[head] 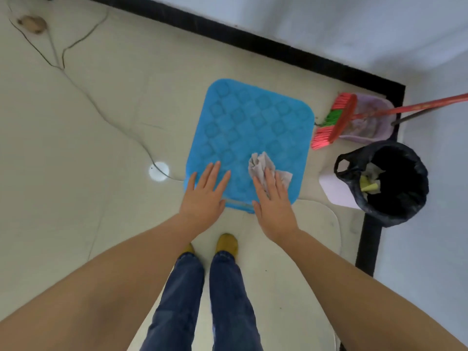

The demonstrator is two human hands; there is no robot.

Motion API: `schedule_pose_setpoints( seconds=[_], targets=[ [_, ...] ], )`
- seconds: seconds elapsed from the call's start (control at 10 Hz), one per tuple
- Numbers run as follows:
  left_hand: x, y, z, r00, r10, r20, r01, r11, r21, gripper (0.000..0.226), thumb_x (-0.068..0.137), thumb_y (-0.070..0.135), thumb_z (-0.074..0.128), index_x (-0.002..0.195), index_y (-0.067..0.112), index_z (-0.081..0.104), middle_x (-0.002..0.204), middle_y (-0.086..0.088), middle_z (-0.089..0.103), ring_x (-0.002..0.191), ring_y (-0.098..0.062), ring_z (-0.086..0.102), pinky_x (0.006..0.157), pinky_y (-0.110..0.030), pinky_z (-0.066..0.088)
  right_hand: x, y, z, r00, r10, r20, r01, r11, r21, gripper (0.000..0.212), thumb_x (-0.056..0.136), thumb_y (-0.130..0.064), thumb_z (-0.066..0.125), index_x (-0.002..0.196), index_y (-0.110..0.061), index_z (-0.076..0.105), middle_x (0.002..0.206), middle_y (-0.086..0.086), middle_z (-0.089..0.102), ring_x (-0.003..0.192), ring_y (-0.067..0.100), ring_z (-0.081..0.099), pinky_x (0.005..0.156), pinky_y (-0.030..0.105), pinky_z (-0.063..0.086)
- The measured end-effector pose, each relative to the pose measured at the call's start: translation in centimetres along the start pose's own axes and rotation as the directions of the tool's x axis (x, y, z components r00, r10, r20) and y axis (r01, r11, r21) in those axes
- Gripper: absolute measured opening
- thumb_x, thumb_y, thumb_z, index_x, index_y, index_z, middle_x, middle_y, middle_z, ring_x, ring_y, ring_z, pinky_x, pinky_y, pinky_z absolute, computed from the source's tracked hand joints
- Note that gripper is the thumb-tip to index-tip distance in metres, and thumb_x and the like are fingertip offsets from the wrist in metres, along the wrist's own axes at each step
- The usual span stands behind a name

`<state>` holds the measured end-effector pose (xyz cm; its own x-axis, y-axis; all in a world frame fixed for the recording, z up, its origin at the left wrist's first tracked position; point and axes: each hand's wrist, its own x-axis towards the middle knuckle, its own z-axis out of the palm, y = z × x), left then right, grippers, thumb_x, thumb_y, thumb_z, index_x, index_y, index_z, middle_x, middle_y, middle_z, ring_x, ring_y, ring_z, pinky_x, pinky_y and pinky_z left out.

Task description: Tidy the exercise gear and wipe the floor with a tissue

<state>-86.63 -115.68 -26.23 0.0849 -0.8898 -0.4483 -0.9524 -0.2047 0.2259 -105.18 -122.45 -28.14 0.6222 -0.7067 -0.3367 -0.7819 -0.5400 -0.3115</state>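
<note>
A square blue textured mat lies flat on the pale floor in front of my feet. My left hand hovers over the mat's near left corner, palm down, fingers straight and spread, holding nothing. My right hand is stretched out over the mat's near right part. A crumpled grey tissue is pinched between its fingers and sticks out past the fingertips and to the right. Both hands appear to be above the mat, not on it.
A bin lined with a black bag stands right of the mat, with rubbish inside. A red broom and a lilac dustpan lean in the corner. Black skirting edges the walls. The floor has cracks and a brown stain.
</note>
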Motion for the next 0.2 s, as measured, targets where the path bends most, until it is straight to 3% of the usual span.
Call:
schedule_pose_setpoints(
  seconds=[0.1, 0.2],
  targets=[
    [-0.1, -0.6, -1.8, 0.995, 0.008, 0.098, -0.006, 1.0, -0.023, 0.065, 0.098, 0.034, 0.041, 0.152, 0.022, 0.008, 0.159, -0.008, -0.006, 0.147, -0.023, -0.001, 0.117, -0.045, 0.009, 0.8, -0.9, -2.4, 0.983, 0.05, 0.179, -0.035, 0.996, -0.082, 0.064, 0.096, -0.04, 0.022, 0.153, -0.017, 0.005, 0.16, 0.015, 0.004, 0.147, 0.034, 0.007, 0.119, 0.046, 0.013],
    [-1.1, -1.3, -5.6, 0.98, -0.085, 0.181, 0.107, 0.987, -0.116, 0.058, 0.099, 0.036, 0.034, 0.15, 0.02, 0.013, 0.157, -0.012, 0.012, 0.144, -0.025, 0.015, 0.115, -0.042, 0.02, 2.1, -2.6, -6.3, 0.936, 0.167, 0.309, -0.117, 0.978, -0.174, 0.061, 0.1, -0.029, 0.034, 0.153, -0.024, 0.004, 0.16, 0.006, -0.007, 0.144, 0.025, 0.017, 0.109, 0.044, 0.032]
  ],
)
